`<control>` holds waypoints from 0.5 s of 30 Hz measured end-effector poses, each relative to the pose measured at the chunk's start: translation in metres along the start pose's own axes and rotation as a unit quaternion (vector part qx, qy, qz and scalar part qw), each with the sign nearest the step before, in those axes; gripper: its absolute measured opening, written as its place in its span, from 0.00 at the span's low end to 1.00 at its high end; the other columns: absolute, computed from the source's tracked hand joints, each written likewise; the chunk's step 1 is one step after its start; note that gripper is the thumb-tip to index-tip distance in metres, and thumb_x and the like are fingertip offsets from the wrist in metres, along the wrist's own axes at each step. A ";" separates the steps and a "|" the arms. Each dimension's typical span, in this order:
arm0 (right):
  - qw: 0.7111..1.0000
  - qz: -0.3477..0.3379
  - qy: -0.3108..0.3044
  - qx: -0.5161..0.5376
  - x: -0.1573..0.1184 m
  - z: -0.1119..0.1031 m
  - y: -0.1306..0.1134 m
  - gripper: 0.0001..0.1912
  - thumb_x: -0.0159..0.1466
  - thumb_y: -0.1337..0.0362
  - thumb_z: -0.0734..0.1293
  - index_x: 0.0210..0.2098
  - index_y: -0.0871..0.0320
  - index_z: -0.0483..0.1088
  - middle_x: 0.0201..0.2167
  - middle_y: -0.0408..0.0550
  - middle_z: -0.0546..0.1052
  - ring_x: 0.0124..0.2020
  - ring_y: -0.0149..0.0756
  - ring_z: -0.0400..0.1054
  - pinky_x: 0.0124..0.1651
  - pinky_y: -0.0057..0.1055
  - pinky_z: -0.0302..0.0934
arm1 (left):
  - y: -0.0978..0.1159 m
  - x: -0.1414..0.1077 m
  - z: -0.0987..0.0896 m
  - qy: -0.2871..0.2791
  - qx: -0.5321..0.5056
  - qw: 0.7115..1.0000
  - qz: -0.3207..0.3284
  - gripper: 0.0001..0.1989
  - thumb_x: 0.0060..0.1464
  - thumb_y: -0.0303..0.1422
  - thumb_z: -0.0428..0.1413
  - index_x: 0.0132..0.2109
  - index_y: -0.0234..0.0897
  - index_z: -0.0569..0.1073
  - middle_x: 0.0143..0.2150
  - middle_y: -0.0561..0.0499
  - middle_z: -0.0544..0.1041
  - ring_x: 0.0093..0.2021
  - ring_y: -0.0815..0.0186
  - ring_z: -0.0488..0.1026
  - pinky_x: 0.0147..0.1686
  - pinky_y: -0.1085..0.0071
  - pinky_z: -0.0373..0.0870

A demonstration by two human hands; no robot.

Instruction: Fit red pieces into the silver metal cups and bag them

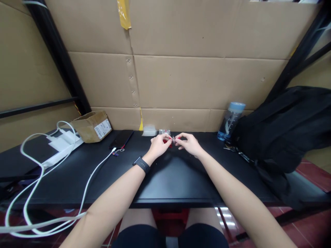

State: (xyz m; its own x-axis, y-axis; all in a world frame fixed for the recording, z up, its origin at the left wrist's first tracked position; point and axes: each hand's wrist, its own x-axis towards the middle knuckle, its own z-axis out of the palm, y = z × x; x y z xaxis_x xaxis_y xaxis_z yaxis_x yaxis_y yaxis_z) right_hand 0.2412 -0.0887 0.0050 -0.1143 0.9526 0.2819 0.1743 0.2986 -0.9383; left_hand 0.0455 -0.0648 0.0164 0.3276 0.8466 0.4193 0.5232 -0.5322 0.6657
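The left hand and the right hand come close together over the black table, and between their fingertips is a small piece, partly red (too small to tell exactly what it is). The fingers of both hands are pinched on it. Just behind the hands lies a packet, with a box beside it. A phone lies farther left; on the right, a bottle stands near a backpack.

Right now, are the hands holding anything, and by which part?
The left hand and right hand pinch a tiny red-and-whitish thing between them; it's too small and blurry to tell which part.
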 end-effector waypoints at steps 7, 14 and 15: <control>0.995 0.034 -0.010 0.096 -0.003 0.002 0.000 0.20 0.59 0.53 0.76 0.45 0.56 0.73 0.48 0.52 0.79 0.32 0.36 0.80 0.33 0.32 0.78 | -0.002 0.001 0.001 -0.011 0.025 0.999 0.016 0.06 0.59 0.35 0.58 0.37 0.44 0.81 0.37 0.54 0.85 0.41 0.60 0.80 0.52 0.62 0.69; 0.996 0.044 -0.050 0.063 -0.004 -0.006 -0.002 0.29 0.52 0.57 0.81 0.51 0.57 0.76 0.45 0.52 0.81 0.33 0.37 0.80 0.35 0.31 0.77 | -0.006 0.000 0.003 -0.043 0.024 0.998 0.045 0.07 0.59 0.35 0.58 0.40 0.43 0.81 0.39 0.54 0.84 0.40 0.62 0.80 0.47 0.67 0.71; 0.997 0.038 -0.053 0.046 -0.004 -0.006 -0.002 0.31 0.50 0.58 0.82 0.51 0.58 0.76 0.44 0.51 0.81 0.32 0.36 0.79 0.35 0.32 0.76 | -0.007 0.001 0.003 -0.056 0.020 0.997 0.057 0.08 0.60 0.36 0.57 0.41 0.43 0.81 0.40 0.53 0.84 0.41 0.62 0.80 0.47 0.68 0.71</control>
State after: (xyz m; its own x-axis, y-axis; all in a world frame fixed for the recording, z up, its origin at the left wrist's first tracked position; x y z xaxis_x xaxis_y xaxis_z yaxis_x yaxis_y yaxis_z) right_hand 0.2474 -0.0931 0.0073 -0.2068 0.9594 0.1916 0.0959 0.2148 -0.9720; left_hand 0.0439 -0.0601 0.0103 0.4713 0.7766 0.4181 0.5078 -0.6266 0.5912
